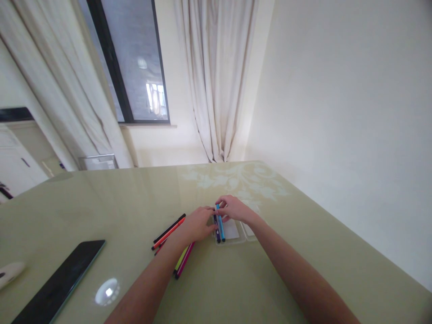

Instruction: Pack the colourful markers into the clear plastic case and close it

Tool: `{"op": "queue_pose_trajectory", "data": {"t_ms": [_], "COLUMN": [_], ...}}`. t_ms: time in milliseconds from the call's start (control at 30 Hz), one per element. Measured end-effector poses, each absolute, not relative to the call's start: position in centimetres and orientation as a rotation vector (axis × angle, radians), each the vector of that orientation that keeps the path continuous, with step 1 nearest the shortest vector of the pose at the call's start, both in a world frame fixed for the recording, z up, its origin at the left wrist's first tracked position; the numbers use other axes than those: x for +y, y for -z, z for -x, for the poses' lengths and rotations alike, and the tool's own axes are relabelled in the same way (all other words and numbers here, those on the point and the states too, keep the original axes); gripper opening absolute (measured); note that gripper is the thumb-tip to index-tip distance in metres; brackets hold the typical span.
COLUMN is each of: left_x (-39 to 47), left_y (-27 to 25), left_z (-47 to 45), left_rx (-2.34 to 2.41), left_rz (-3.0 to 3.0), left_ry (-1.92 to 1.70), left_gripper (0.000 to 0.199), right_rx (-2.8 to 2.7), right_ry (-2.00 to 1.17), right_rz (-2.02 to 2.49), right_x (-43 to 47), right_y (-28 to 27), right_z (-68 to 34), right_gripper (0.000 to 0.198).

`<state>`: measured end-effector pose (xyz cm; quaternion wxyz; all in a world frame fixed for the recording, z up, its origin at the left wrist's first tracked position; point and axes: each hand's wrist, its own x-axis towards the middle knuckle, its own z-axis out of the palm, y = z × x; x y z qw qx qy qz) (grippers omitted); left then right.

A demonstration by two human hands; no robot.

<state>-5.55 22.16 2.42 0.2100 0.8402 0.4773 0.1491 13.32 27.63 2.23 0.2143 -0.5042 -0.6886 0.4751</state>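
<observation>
Two felt-tip markers lie side by side at the left of a clear plastic case (232, 241) on the table. One is a dark purple marker (217, 232), and to its right is a light blue marker (222, 230). My left hand (200, 223) reaches in from the left, with thumb and fingertips closed against the dark purple marker at the case's edge. From the other side, my right hand (233, 209) pinches the upper end of the light blue marker. Part of both markers' top ends is hidden by fingers.
Left of my left forearm lie loose markers: a black one (170, 227), an orange one (168, 234), a yellow-green one (181, 261) and a magenta one (185, 262). A dark tablet-like slab (64, 279) and a white object (11, 273) rest farther left. A wall (354, 135) borders the table's right.
</observation>
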Motion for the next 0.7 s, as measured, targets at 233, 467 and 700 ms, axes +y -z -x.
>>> {"op": "queue_pose_trajectory", "data": {"t_ms": [233, 467, 700], "left_x": [22.2, 22.1, 22.0], "left_y": [-2.3, -2.4, -2.5], "left_z": [5.6, 5.7, 5.8], "left_rx": [1.365, 1.342, 1.341], "left_rz": [-2.288, -2.314, -2.294], "left_ry": [-0.389, -0.398, -0.402], "left_gripper": [0.042, 0.038, 0.043], "right_rx": [-2.034, -2.248, -2.545], "right_ry": [-1.124, -0.895, -0.85], "right_rz": [1.425, 1.477, 1.408], "right_x": [27.5, 27.3, 26.9], "right_y": [-2.4, -3.0, -5.5], "right_z": [-13.4, -13.3, -14.3], "right_gripper": [0.03, 0.027, 0.059]}}
